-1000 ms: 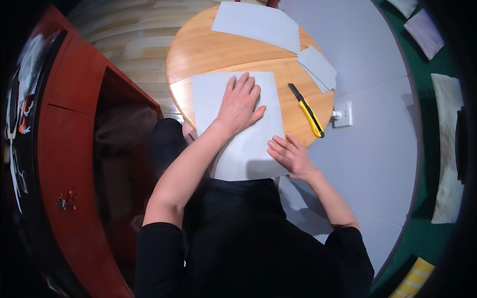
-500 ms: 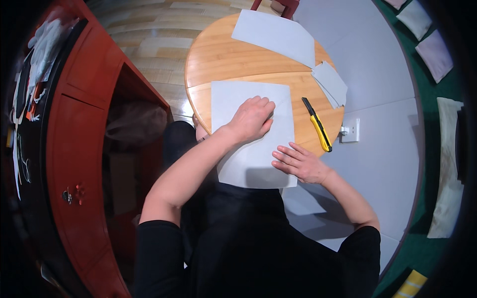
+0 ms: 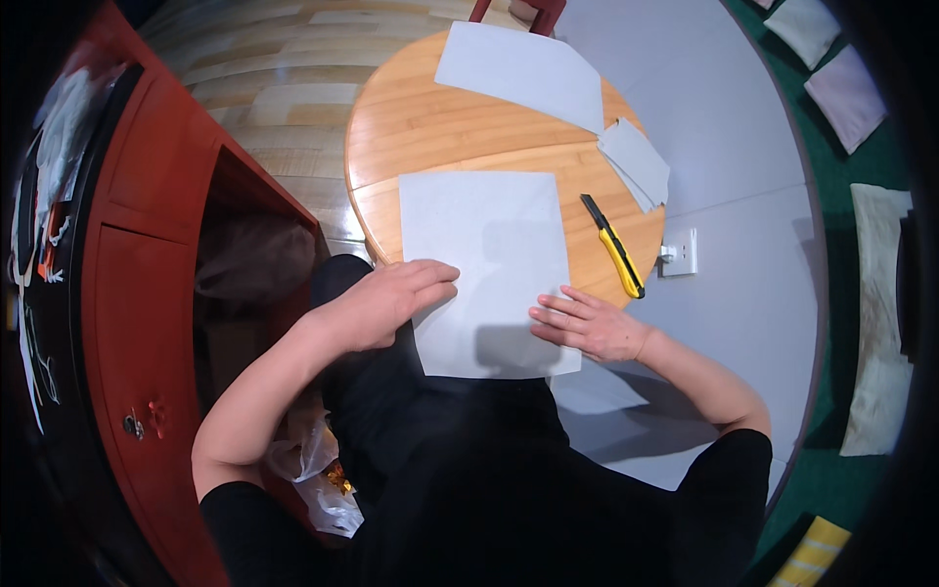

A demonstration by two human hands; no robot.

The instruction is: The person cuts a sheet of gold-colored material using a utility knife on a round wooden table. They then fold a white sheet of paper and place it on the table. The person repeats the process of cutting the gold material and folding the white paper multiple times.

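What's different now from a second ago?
The left hand moved off the middle of the white sheet, leftward and downward in view, to its left edge; whether it grips is unclear. The right hand stayed by the right edge; the yellow cutter stayed put.

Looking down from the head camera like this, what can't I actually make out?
All in the head view:
- Thumbs of the left hand and right hand: hidden by the hands.
- Underside of the large white sheet: faces away.
- Red furniture: cut off by the top edge.
- Plastic bag: partly hidden behind black clothing.
- Small white paper pieces: overlapping, uncountable.
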